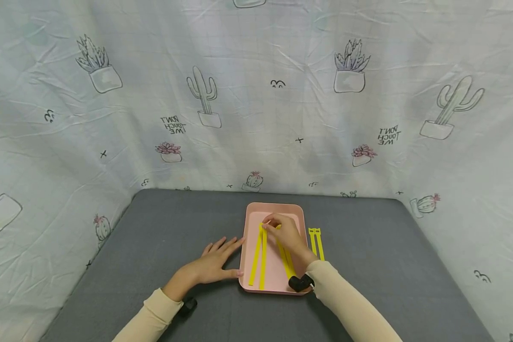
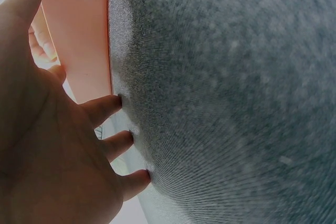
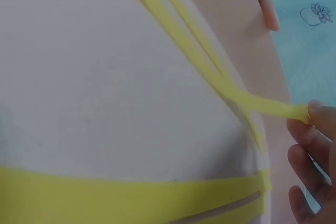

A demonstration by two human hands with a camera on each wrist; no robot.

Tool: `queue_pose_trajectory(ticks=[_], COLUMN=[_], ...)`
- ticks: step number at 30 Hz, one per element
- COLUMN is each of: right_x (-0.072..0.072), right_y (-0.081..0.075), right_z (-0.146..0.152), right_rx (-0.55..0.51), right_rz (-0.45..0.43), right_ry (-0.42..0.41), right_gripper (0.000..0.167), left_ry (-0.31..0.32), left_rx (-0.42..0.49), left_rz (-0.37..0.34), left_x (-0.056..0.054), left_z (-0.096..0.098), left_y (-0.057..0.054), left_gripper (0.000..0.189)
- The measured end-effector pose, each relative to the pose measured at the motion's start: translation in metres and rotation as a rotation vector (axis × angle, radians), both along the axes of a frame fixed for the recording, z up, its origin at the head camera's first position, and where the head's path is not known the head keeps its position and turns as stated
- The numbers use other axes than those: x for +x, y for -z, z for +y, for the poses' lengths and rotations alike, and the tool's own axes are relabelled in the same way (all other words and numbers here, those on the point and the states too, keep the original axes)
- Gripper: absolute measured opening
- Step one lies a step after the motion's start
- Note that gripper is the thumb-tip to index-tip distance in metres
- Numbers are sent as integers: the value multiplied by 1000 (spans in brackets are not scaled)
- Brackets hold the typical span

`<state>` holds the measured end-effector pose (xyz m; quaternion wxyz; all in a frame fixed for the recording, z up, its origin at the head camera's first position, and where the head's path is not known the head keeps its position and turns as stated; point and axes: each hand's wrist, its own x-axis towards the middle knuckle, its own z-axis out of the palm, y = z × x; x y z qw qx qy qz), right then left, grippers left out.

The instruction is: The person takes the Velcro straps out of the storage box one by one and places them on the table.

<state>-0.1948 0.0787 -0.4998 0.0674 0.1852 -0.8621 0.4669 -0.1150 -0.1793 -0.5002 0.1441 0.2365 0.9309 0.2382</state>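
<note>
A shallow pink tray [image 1: 251,216] lies on the grey table. Inside it, my right hand [image 1: 285,233] pinches the far end of a yellow hook-and-loop cable tie [image 1: 263,263] between thumb and finger. In the right wrist view that end of the cable tie [image 3: 262,103] is lifted off the tray floor. Another yellow cable tie [image 1: 255,261] lies beside it on the left. More yellow ties [image 1: 285,259] lie at the tray's right, partly under my right hand. My left hand [image 1: 213,265] has its fingers spread, thumb and fingertips at the tray's left edge.
Two more yellow cable ties [image 1: 315,240] with slotted heads lie on the grey table [image 1: 188,216] just right of the tray, partly hidden by the right sleeve. A white curtain [image 1: 256,104] printed with cacti hangs behind the table and along its sides.
</note>
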Motion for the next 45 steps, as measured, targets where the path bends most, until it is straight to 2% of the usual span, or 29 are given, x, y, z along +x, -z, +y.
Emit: queue_pose_trajectory(ticks=[10,16,25,31,35,38,43,45], right_x=[-6,-9,-8,-8,-3,4,19,29], right_y=[2,2,-5,-19,-31,-43,-62,-76], right_z=[2,2,1,4,7,10,13,15], right_rx=[-5,-2,-59,-111,-163,-183,-214,-224], right_rz=[-66,-54,1,53,68,66,40,45], right_ry=[-6,-41,9,12,-29,-41,1,4], right_gripper=[15,23,22,25,25,24,24,25], left_ry=[-12,-11,-9,-14,-20,-22,-11,-4], left_rx=[4,3,1,-3,1,7,9,12], left_rz=[-24,-29,-14,-17,-25,-20,-7,-5], left_x=[-4,-6,-6,-6,-4,-1,2,3], left_z=[3,3,3,2,1,1,0,-1], left_y=[-5,-8,-6,-5,-4,-2,-1,-2], left_gripper=[89,90,90,89,89,89,89,89])
